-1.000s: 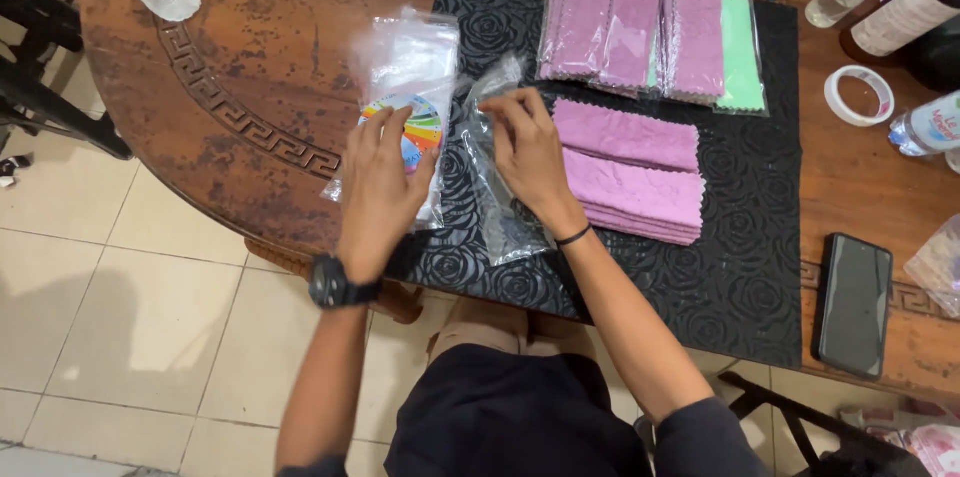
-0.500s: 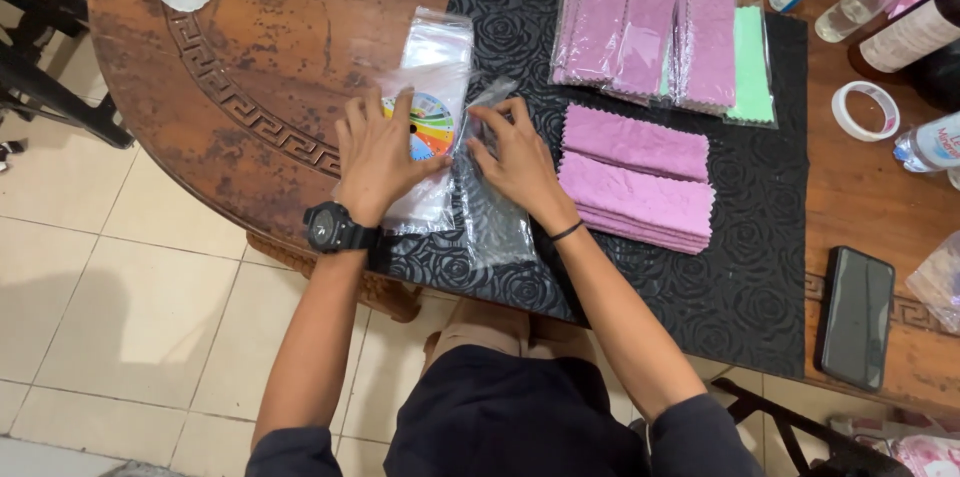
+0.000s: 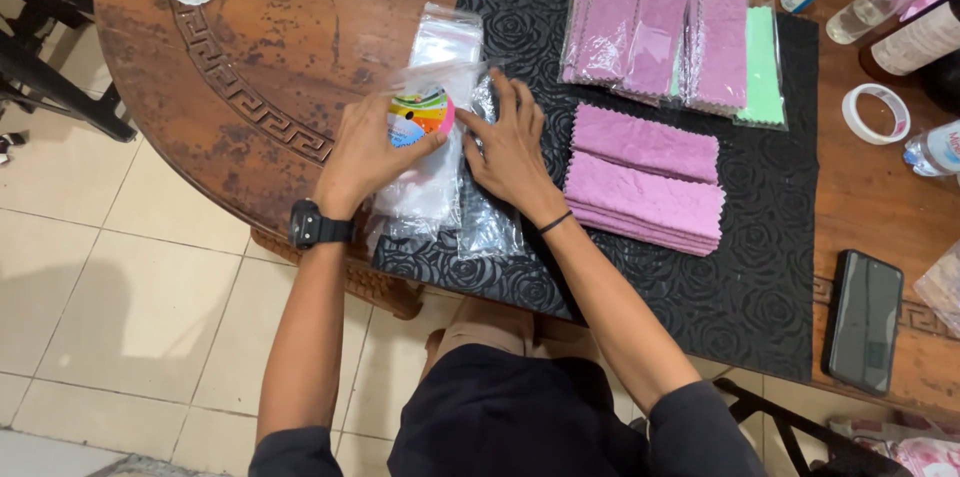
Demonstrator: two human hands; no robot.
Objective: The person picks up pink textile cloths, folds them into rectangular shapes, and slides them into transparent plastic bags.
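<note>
Risk: slippery clear bags slide off black mat edge. Left hand pinches colourful round item; right hand spread, pressing bags beside purple cloth stack.

Glossy plastic bags (clear), matt purple cloths.

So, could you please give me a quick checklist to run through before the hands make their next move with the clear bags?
1. Left hand has a grip on the clear bag with the colourful round item: ok.
2. Right hand rests on the pile of clear bags: ok.
3. Bag mouth open: cannot tell, the plastic is blurred.
4. Stack of loose purple cloths lies beside the right hand on the black mat: ok.
5. Packed cloth bags lie apart at the mat's far edge: ok.
6. Phone sits away from the hands: ok.
</note>
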